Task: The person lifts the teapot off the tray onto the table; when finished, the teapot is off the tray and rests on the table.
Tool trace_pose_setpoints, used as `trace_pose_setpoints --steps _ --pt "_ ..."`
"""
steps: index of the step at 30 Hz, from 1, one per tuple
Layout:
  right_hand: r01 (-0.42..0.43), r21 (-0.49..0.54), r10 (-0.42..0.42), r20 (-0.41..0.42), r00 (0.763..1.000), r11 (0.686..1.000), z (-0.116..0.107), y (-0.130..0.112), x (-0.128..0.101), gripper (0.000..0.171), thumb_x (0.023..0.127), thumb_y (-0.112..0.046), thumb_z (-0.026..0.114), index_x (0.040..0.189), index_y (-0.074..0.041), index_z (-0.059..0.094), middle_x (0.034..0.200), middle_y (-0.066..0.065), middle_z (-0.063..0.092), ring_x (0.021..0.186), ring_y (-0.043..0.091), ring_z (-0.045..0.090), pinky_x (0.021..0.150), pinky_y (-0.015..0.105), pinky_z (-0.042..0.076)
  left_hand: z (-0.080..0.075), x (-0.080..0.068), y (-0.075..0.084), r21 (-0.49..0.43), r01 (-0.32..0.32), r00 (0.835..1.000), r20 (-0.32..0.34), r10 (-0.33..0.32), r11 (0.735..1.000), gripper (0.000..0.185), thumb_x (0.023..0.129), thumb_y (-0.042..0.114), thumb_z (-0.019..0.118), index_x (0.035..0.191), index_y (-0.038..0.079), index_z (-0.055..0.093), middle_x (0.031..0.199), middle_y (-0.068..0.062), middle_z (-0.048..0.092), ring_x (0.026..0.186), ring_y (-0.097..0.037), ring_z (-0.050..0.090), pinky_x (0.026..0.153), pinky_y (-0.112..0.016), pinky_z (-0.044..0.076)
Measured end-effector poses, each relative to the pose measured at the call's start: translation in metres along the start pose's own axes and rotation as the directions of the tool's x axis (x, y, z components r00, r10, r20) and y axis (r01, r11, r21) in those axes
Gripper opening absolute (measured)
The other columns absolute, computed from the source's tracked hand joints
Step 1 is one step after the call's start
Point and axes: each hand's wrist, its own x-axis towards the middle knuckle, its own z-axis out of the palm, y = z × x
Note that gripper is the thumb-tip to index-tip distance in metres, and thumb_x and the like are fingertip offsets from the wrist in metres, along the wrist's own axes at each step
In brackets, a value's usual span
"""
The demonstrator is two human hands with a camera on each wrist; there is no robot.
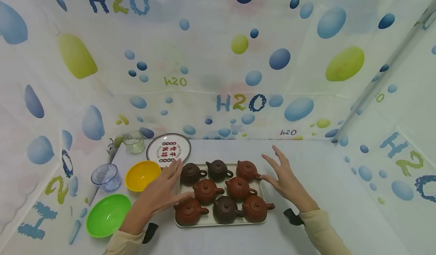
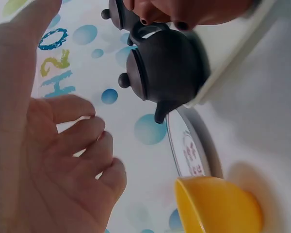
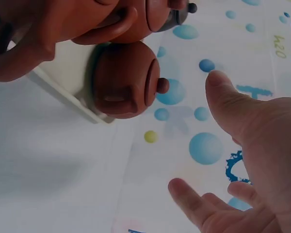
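Head view shows our left hand (image 1: 162, 190) and right hand (image 1: 285, 177) spread open, holding nothing, flanking the tray (image 1: 218, 222) of eight teapots (image 1: 206, 191), none lifted yet.

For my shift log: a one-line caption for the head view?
Both open hands, left hand and right hand, flank a tray of eight clay teapots.

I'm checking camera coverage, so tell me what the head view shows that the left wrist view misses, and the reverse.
Only the head view shows the right hand, the green bowl, the clear cup, the glass and the whole tray of eight teapots. Only the left wrist view shows the left hand's palm and loosely spread fingers close up. Both show the left hand, the yellow bowl, the printed plate and a dark teapot.
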Motion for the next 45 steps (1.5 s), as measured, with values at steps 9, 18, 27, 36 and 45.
trace_pose_setpoints --steps 9,18,27,36,45 --pt "-0.073 0.134 0.065 0.062 0.996 0.988 0.0 0.009 -0.008 0.065 0.087 0.002 0.085 0.146 -0.012 0.064 0.172 0.029 0.023 0.144 0.059 0.05 0.085 0.046 0.069 0.001 -0.021 -0.01 -0.14 -0.06 0.989 0.126 0.078 0.988 0.136 0.066 0.065 0.093 0.165 -0.006 0.032 0.174 -0.028 0.03 0.155 -0.05 0.042 0.119 -0.063 0.046" --pt "-0.101 0.242 0.043 0.235 0.971 0.965 -0.004 0.029 -0.024 0.058 0.09 -0.016 0.086 0.144 -0.011 0.065 0.156 0.03 0.046 0.136 0.054 0.058 0.086 0.041 0.069 0.014 -0.029 -0.02 -0.164 -0.117 0.976 0.166 0.144 0.98 0.134 0.061 0.054 0.1 0.162 -0.007 0.036 0.169 -0.031 0.037 0.149 -0.051 0.049 0.117 -0.064 0.046" --pt "-0.392 0.391 0.141 0.535 0.833 0.833 -0.006 0.047 -0.034 0.05 0.105 -0.031 0.07 0.143 -0.001 0.059 0.14 0.025 0.063 0.116 0.034 0.071 0.087 0.041 0.068 0.03 -0.032 -0.029 -0.174 -0.107 0.979 0.151 0.134 0.979 0.131 0.062 0.054 0.1 0.16 -0.009 0.039 0.165 -0.031 0.044 0.145 -0.05 0.054 0.115 -0.06 0.049" --pt "-0.539 0.493 0.03 0.718 0.696 0.683 0.0 0.063 -0.043 0.037 0.114 -0.03 0.054 0.127 0.003 0.063 0.106 0.014 0.072 0.087 0.021 0.074 0.079 0.032 0.064 0.037 -0.033 -0.028 -0.158 -0.046 0.984 0.163 0.073 0.986 0.124 0.064 0.052 0.1 0.158 -0.006 0.044 0.163 -0.026 0.049 0.133 -0.048 0.065 0.111 -0.059 0.054" --pt "-0.567 0.553 -0.134 0.778 0.614 0.61 0.014 0.066 -0.047 0.039 0.117 -0.028 0.045 0.121 0.007 0.064 0.105 0.008 0.073 0.085 0.011 0.07 0.068 0.021 0.06 0.041 -0.032 -0.026 -0.171 0.0 0.982 0.187 0.033 0.985 0.116 0.062 0.048 0.101 0.154 -0.004 0.053 0.163 -0.024 0.05 0.126 -0.065 0.062 0.109 -0.068 0.052"
